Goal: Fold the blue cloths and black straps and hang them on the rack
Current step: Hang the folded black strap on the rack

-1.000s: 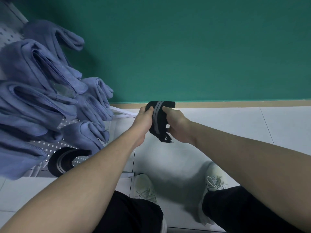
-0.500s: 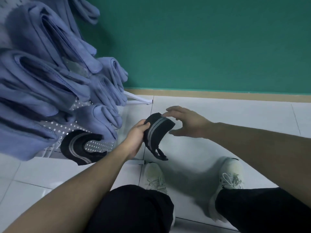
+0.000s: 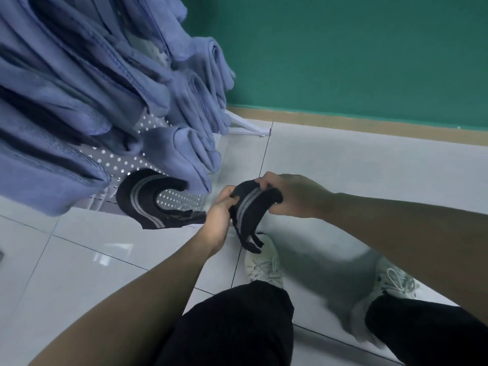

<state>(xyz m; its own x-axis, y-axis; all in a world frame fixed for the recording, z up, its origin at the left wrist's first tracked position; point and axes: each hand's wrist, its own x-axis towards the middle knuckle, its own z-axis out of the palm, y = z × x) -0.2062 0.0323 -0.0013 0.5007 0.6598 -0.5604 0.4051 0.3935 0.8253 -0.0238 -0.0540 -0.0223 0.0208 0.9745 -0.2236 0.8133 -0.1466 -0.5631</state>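
A folded black strap [image 3: 250,210] with a grey stripe is held between both hands, just right of the rack's lower edge. My left hand [image 3: 220,211] grips its left side and my right hand [image 3: 293,194] pinches its top and right end. Its frayed end dangles below. A second black strap [image 3: 144,200] with grey stripes hangs on the white perforated rack [image 3: 171,195] to the left. Several folded blue cloths [image 3: 87,101] hang on the rack above it.
The rack's white foot [image 3: 248,129] lies on the pale tiled floor [image 3: 356,165] by the green wall [image 3: 343,54]. My white shoes [image 3: 264,262] and black trousers [image 3: 232,326] are below the hands.
My right hand has closed back onto the strap after hovering open beside it. The view has dropped and shifted toward the rack, and both hands with the strap are nearer its lower part.
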